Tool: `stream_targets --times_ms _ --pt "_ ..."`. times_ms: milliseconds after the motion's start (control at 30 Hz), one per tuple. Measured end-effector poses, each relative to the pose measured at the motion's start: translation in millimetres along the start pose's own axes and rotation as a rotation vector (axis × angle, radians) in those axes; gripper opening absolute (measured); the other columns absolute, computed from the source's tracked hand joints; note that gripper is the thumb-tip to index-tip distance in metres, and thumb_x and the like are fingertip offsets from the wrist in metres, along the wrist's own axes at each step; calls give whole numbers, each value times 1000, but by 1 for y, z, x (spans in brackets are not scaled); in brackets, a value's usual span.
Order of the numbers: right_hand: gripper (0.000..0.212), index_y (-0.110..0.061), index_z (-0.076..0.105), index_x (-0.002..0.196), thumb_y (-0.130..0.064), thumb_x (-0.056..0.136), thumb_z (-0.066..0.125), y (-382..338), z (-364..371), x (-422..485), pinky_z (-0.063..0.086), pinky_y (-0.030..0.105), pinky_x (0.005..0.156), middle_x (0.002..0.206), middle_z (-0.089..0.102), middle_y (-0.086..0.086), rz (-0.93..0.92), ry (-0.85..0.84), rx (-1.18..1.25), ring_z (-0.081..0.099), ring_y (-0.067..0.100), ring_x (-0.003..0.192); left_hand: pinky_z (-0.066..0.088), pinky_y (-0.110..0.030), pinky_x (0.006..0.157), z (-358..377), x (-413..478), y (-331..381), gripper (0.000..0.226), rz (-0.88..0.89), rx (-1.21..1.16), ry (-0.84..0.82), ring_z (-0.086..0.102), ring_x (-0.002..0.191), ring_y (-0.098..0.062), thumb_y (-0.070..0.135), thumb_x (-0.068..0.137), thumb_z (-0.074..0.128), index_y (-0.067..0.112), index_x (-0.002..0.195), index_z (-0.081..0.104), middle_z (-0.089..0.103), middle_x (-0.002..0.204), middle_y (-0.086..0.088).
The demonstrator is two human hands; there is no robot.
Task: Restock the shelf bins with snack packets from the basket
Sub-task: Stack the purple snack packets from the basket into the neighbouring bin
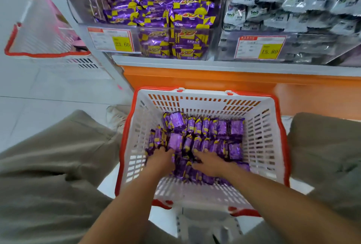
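Snack packets (205, 138): small purple wrappers with yellow marks, packed in rough rows across the bottom of the basket, most standing on edge.
Basket (261, 136): white slatted plastic with a red rim, on the floor between the person's knees, just in front of the shelf.
Left hand (160, 157): reaching down into the near left part of the basket, back of the hand up. Its fingertips are sunk among the packets and blurred, so whether it pinches one cannot be told.
Right hand (211, 162): palm down on the packets just beside the left hand, fingers stretched forward and loosely spread over the wrapper tops.
Purple bin (156, 9): clear shelf bin straight above the basket, heaped with larger purple and yellow packets.
Purple bin's price tag (111, 39): red-edged card with a yellow panel on the bin's front, left side.
Grey bin (293, 5): next bin to the right, piled with grey and white packets.
Grey bin's price tag (260, 47): red-edged card with a yellow panel on that bin's front.
Shelf base (214, 79): orange band under both bins, behind the basket.
Second basket (45, 34): white with a red rim, far left, well apart from the hands.
Trousers (58, 155): olive fabric over both knees, flanking the basket.
Shoe (117, 115): pale, by the basket's far left corner.
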State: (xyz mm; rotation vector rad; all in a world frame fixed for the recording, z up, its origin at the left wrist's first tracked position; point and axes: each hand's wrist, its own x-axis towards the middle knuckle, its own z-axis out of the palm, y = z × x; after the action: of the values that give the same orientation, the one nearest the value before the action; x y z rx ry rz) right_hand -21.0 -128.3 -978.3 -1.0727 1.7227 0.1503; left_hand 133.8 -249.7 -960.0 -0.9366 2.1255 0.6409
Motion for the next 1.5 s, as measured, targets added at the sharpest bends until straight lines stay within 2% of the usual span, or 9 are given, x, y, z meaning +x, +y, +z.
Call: stream_targets --times_ms 167,333,467,667,767,1067,1267,1367,1500 --pt "57 -11 48 132 -52 93 49 -19 12 25 42 38 93 129 52 20 48 -41 16 49 36 120 41 -44 100 4 3 -6 50 25 -56 49 40 123 -37 19 90 49 19 140 42 47 129 -16" --pt "62 -12 37 138 -56 94 46 -31 22 34 42 37 90 141 38 20 115 -35 102 45 37 124 40 -39 97 4 1 -12 51 41 -140 67 41 121 -36 15 90 48 22 140 45 49 125 -14" --pt "42 -13 41 122 -47 98 46 -38 23 38 38 34 65 115 57 14 102 -29 123 57 33 99 38 -40 98 4 0 -14 52 57 -150 68 40 122 -36 16 91 47 22 142 43 49 128 -14" --pt "38 -8 50 125 -35 99 52 -29 9 32 38 30 71 108 56 11 102 80 250 51 23 88 38 -40 100 4 0 -13 49 44 -172 66 36 127 -34 20 93 49 24 142 43 44 133 -13" --pt "20 -14 52 105 -32 97 57 -17 -7 25 37 31 69 100 54 10 98 81 365 48 20 82 35 -40 105 1 0 -7 55 84 -111 134 33 130 -34 30 91 54 24 144 40 37 140 -14" --pt "27 -15 55 115 -32 94 61 -6 -57 -17 41 31 82 121 42 -3 48 130 655 50 19 111 31 -37 111 -19 -22 48 108 241 -508 37 28 141 -25 60 73 74 19 154 17 22 155 -8" --pt "19 -12 55 109 -27 97 56 -16 -69 -49 53 30 61 100 57 4 18 122 1015 58 16 77 44 -31 91 -21 -27 54 82 294 -570 243 53 118 -23 33 74 81 14 141 37 53 129 -5" --pt "18 -7 54 105 -20 100 44 -15 -78 -63 57 31 64 87 57 10 2 43 1182 58 21 72 46 -30 90 -23 -32 55 74 315 -717 231 58 111 -18 25 76 81 14 136 39 59 122 -1" --pt "26 0 57 120 -5 97 46 -7 -80 -67 59 35 80 104 62 17 6 -17 1232 67 26 86 50 -35 92 -17 -31 53 69 285 -904 189 60 99 -14 28 71 86 20 125 43 63 109 4"
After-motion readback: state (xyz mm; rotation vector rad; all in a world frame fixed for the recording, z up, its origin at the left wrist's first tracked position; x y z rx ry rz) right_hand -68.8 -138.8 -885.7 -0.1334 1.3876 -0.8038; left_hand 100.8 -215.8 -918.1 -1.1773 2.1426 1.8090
